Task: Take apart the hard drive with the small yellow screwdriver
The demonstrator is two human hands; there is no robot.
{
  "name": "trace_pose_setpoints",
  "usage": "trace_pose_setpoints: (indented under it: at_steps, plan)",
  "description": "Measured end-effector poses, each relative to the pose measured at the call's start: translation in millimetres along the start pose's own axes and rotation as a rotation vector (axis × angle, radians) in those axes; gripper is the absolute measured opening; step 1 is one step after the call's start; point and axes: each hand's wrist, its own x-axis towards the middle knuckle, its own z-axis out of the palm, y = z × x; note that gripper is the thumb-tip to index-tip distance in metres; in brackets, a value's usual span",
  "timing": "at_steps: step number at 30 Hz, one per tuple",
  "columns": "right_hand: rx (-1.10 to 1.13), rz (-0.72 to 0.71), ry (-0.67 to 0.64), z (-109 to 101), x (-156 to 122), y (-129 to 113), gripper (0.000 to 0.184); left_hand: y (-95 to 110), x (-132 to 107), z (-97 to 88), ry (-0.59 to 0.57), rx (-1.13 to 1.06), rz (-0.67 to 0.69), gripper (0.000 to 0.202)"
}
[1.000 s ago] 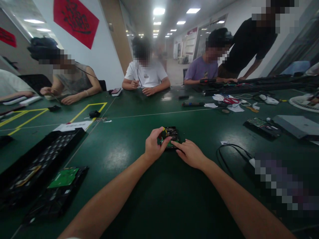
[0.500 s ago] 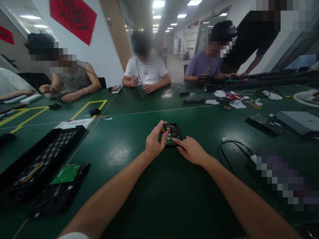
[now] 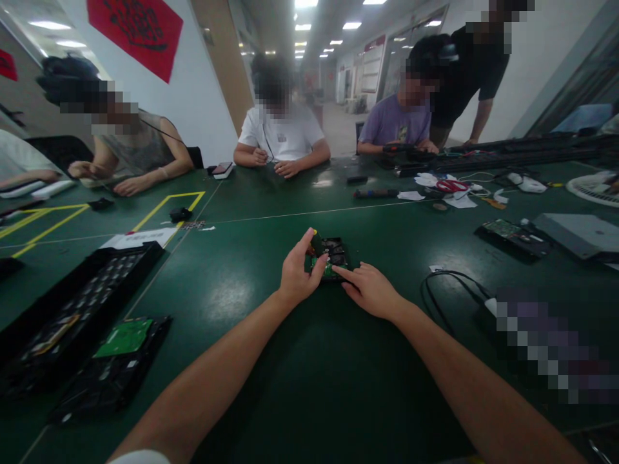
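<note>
A small black hard drive with a green circuit board [image 3: 333, 247] lies flat on the green table. My left hand [image 3: 297, 269] is closed at its left edge, thumb and fingers around a short screwdriver [image 3: 316, 241] with a dark handle and a yellow end. Its tip is hidden behind my thumb, so I cannot tell what it touches. From the right, my right hand [image 3: 370, 289] reaches in with its index finger stretched onto the green board. The other fingers are loosely bent, with nothing seen in them.
At left lie a long black tray [image 3: 91, 296] and a larger black unit with a green board [image 3: 124, 338]. Another circuit-board unit [image 3: 512, 237], a grey box [image 3: 580, 233] and a black cable [image 3: 438, 274] are at right. Several people sit across the table; one person stands.
My left hand has tilted the screwdriver slightly, and its yellow end sits a little higher. My right finger stays on the board. The standing person at right has become more upright.
</note>
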Motion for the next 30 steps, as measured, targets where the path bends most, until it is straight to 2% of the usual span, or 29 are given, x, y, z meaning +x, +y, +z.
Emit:
trace_pose_setpoints:
  at_steps: [6,10,12,20,24,27,30]
  plan:
    - [-0.014,0.0,-0.016,0.1,0.7,0.3,0.051,1.2,-0.1,-0.6,-0.019,-0.118,-0.087,0.077]
    - [-0.017,-0.005,-0.023,-1.1,0.6,-0.2,0.05,-1.6,2.7,-1.3,0.076,-0.021,-0.076,0.073]
    - [-0.018,-0.004,-0.027,-1.2,0.7,-0.3,0.05,-2.8,2.5,-1.5,0.087,0.004,-0.075,0.072]
    - [-0.011,-0.003,-0.008,0.1,1.1,-0.2,0.051,1.2,0.3,-4.5,-0.048,-0.124,-0.13,0.073]
    - [0.003,0.0,-0.028,-2.0,1.4,-0.9,0.051,1.5,0.6,-6.1,-0.079,-0.167,-0.128,0.072]
    - [0.004,0.005,-0.025,-3.0,1.3,-1.4,0.05,-1.9,-0.5,-4.8,-0.047,-0.135,-0.138,0.077]
    - [0.009,0.011,-0.028,-3.3,1.2,-1.6,0.05,-6.5,-1.5,-2.8,0.04,-0.06,-0.126,0.077]
